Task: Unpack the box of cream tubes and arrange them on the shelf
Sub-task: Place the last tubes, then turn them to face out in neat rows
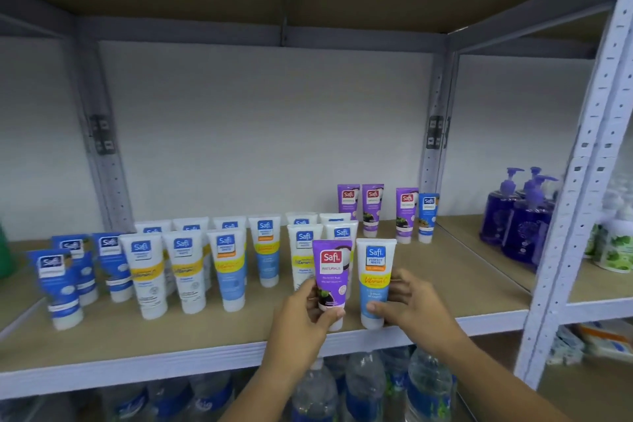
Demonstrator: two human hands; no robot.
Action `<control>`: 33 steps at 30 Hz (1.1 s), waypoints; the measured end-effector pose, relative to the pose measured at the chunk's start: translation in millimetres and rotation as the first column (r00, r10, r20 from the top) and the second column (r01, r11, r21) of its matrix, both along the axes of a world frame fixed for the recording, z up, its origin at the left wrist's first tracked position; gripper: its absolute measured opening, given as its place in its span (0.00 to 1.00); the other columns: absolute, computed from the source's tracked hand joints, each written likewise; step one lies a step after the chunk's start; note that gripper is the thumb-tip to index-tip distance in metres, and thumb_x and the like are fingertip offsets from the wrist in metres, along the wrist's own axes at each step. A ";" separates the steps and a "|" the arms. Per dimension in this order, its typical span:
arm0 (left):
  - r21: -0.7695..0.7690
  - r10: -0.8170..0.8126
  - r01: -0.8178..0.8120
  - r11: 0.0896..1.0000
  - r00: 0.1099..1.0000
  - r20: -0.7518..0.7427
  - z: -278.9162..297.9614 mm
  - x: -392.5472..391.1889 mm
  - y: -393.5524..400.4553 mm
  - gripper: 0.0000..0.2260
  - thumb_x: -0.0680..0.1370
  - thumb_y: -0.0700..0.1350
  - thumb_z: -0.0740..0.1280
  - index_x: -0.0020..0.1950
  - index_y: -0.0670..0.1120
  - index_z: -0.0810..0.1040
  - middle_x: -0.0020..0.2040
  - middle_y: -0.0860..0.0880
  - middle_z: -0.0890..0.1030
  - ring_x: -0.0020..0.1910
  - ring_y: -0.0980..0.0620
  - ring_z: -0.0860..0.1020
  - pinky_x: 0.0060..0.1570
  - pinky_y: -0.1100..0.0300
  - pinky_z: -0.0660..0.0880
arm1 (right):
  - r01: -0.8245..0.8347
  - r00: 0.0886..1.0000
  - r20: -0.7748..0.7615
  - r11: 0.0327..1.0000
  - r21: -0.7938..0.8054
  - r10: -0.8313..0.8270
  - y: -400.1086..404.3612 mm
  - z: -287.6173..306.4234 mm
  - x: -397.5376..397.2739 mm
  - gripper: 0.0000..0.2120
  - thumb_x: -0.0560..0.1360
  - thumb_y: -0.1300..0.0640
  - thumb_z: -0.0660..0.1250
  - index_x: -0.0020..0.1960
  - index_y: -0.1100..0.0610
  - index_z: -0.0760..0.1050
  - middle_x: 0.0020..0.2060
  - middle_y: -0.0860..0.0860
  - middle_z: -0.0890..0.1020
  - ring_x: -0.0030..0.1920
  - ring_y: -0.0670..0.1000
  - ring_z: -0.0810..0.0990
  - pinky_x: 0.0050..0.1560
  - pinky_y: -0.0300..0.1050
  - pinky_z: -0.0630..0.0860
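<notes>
While L hand (305, 315) grips purple tube (331, 271), R hand (409, 307) grips white tube (375, 277).

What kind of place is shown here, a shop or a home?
Probably a shop stockroom or store aisle, not a home. Slotted metal shelving holds many identical Safi cream tubes in rows, with purple pump bottles beside them and water bottles below.
</notes>
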State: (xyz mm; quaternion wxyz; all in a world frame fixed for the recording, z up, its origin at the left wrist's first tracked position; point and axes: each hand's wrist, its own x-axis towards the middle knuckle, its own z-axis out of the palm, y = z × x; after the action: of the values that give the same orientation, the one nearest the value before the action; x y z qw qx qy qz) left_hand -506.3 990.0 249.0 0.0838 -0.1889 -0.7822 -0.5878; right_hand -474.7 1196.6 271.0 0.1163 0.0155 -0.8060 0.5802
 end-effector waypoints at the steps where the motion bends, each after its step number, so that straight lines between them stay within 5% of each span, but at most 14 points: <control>1: 0.002 0.010 -0.010 1.000 1.000 0.000 -0.7 0.0 -10.1 0.18 0.73 0.45 0.77 0.58 0.59 0.77 0.49 0.64 0.84 0.50 0.65 0.82 0.49 0.67 0.79 | -0.017 1.000 -0.002 1.000 0.004 0.017 -8.9 -1.0 -2.2 0.21 0.67 0.60 0.79 0.58 0.52 0.77 0.51 0.46 0.85 0.53 0.45 0.84 0.55 0.48 0.81; 10: 0.018 0.162 -0.163 0.986 0.986 0.041 -6.1 -0.3 -99.6 0.22 0.72 0.46 0.77 0.63 0.57 0.75 0.52 0.61 0.84 0.53 0.61 0.82 0.54 0.60 0.81 | -0.060 0.995 -0.075 0.997 0.051 0.064 -96.9 -10.4 -21.4 0.19 0.68 0.60 0.78 0.55 0.48 0.78 0.49 0.43 0.85 0.51 0.44 0.83 0.55 0.51 0.81; 18: 0.015 0.224 -0.225 0.974 0.973 0.047 -9.6 -7.7 -145.0 0.23 0.73 0.44 0.76 0.66 0.52 0.76 0.54 0.57 0.84 0.54 0.58 0.82 0.56 0.55 0.81 | 0.089 0.974 -0.220 0.985 0.145 -0.056 -151.7 -22.9 -37.8 0.17 0.72 0.59 0.75 0.57 0.48 0.76 0.50 0.42 0.83 0.48 0.38 0.82 0.46 0.34 0.80; 23: 0.041 0.254 -0.257 0.966 0.965 0.057 -13.7 -12.1 -155.8 0.21 0.73 0.44 0.76 0.63 0.55 0.77 0.54 0.57 0.84 0.54 0.59 0.83 0.56 0.56 0.81 | 0.208 0.951 -0.267 0.960 0.188 -0.154 -163.6 -31.8 -49.9 0.19 0.73 0.57 0.74 0.62 0.52 0.75 0.53 0.46 0.83 0.52 0.43 0.82 0.54 0.46 0.80; 33: 0.107 0.278 -0.286 0.952 0.957 0.086 -14.3 -13.1 -157.4 0.24 0.71 0.42 0.77 0.64 0.52 0.75 0.55 0.56 0.84 0.55 0.57 0.82 0.54 0.60 0.80 | 0.244 0.954 -0.234 0.943 0.228 -0.190 -180.1 -29.6 -64.7 0.19 0.76 0.57 0.70 0.66 0.52 0.72 0.59 0.49 0.80 0.58 0.48 0.78 0.58 0.45 0.77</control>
State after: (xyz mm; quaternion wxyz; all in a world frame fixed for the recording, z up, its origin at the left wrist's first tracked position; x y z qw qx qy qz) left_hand -519.4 832.6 234.7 0.1505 -0.0496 -0.7674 -0.6212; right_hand -539.4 1016.5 241.5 0.2606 0.0017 -0.8537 0.4508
